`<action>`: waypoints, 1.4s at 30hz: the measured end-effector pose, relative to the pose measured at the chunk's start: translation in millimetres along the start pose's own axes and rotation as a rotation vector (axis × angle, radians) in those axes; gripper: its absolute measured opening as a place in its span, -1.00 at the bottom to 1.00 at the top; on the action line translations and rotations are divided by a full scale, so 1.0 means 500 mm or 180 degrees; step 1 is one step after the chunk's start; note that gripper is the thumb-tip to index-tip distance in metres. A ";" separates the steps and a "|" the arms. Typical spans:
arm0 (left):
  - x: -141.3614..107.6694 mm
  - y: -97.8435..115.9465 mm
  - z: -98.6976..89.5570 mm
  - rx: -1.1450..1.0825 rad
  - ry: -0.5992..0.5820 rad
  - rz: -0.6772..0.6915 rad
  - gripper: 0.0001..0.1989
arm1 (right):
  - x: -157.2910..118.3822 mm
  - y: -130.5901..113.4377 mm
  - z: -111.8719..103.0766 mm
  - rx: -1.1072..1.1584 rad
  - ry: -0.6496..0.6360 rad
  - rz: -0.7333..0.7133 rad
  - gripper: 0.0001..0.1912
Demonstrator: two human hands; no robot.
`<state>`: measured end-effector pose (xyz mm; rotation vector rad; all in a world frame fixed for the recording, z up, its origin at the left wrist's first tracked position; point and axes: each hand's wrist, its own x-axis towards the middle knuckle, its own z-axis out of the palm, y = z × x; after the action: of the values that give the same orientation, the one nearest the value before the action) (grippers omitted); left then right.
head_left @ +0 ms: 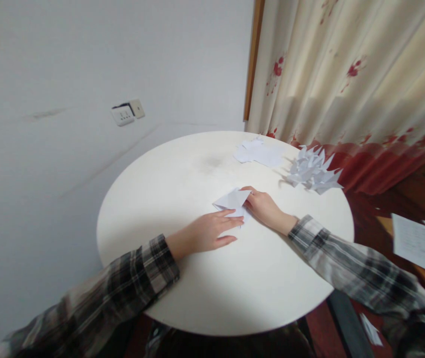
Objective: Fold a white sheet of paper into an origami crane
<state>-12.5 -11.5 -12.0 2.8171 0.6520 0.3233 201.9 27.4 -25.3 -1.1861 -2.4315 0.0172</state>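
Observation:
A partly folded sheet of white paper (232,199) lies on the round white table (153,184), its upper layer showing a pointed shape. My left hand (212,231) rests over its near edge, fingers stretched out and a little apart, pressing on the paper. At the paper's right side is my right hand (263,205), with its fingers closed at the right corner. The flap partly covers those fingertips, and the thumb is hard to make out.
Flat white paper pieces (259,151) lie at the table's far side. To their right sits a pile of folded paper shapes (313,169) with pointed tips. A wall socket (123,115), a flowered curtain (332,74) and printed sheets (419,246) are around the table.

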 end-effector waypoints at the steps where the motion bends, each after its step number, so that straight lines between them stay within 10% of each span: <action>1: 0.001 -0.001 0.000 0.0023 -0.0005 0.0038 -0.59 | 0.000 0.000 0.000 -0.0001 0.0006 0.0001 -0.77; 42: 0.008 0.003 0.001 0.0044 0.0234 0.0097 -0.66 | -0.001 0.005 0.004 0.0038 0.0026 -0.0045 -0.78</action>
<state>-8.2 -11.1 -11.3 2.8425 0.6291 0.4316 203.1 29.2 -27.8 -1.1617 -2.4294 0.0226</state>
